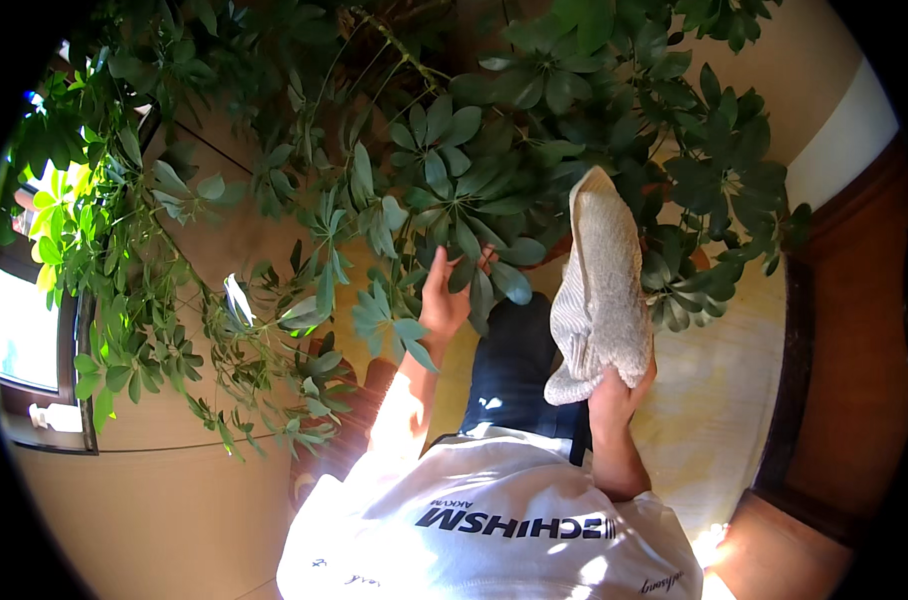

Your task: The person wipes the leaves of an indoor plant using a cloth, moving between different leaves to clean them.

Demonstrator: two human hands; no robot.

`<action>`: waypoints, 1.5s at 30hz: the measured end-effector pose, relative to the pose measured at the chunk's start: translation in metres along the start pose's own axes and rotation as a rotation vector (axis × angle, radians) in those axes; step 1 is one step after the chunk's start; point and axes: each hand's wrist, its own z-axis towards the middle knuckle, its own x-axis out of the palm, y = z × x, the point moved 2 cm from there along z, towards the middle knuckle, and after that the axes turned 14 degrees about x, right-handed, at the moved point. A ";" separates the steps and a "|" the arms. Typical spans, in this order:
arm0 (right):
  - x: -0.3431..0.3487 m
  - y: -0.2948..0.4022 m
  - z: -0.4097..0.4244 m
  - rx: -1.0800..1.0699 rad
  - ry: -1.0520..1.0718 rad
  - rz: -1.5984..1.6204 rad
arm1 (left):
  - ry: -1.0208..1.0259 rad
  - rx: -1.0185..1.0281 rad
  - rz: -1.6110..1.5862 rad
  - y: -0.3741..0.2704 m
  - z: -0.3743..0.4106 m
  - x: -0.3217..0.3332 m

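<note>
My right hand [613, 394] grips the lower end of a folded grey-beige cloth [611, 292], which stands up from the fist. The cloth has a ribbed face and a fuzzy face, and its top reaches the foliage. To its left, my left hand [448, 296] is raised among the leaves of a large green umbrella plant [454, 180]. Leaves cover part of its fingers, so whether they hold a leaf cannot be told.
Branches spread across the upper view and down the left side, near a bright window [23, 330]. A dark wooden door frame [795, 375] stands at the right. Reddish-brown furniture [356, 420] is partly visible beside my left arm.
</note>
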 end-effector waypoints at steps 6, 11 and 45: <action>0.000 -0.050 -0.017 0.122 -0.077 0.170 | 0.462 -0.197 0.288 0.005 -0.006 -0.017; 0.061 -0.065 -0.003 -0.068 0.038 -0.153 | 0.389 -0.200 0.174 0.008 -0.006 -0.010; 0.089 -0.033 0.039 -0.468 0.363 -0.739 | -0.179 0.053 -0.040 -0.005 -0.025 0.045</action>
